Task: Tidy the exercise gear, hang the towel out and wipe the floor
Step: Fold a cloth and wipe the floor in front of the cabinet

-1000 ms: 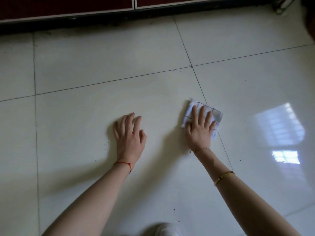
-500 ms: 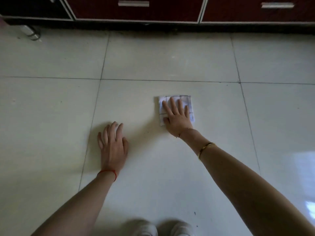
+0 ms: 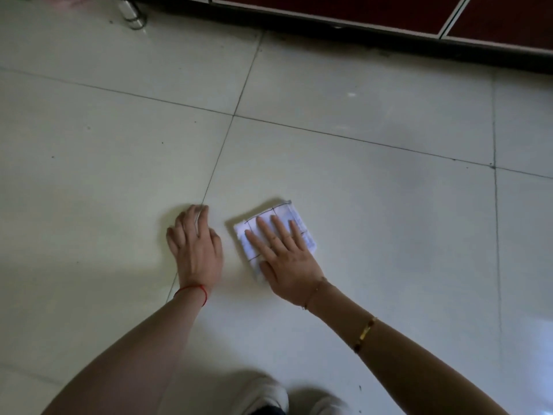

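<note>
Floor-wiping stage underway: right hand [image 3: 288, 262] presses flat, fingers [image 3: 264, 227] straight and spread, on a folded white cloth with thin dark grid lines [image 3: 299, 223], which lies on the glossy pale tiled floor [image 3: 374, 205] just right of a grout line. Left hand [image 3: 196, 245] rests palm-down on the tile just beside the cloth, fingers extended, grasping nothing, likely bracing body weight. Small dark specks scattered on tiles left of the hands and near the bottom right, so wiping looks unfinished. Dark red cabinet fronts with pale trim [image 3: 389, 13] run along the top edge; a metal leg or foot [image 3: 131, 13] at top left. No exercise gear or hung towel in view, so cannot judge those steps. White shoes [image 3: 266, 393] at bottom.
</note>
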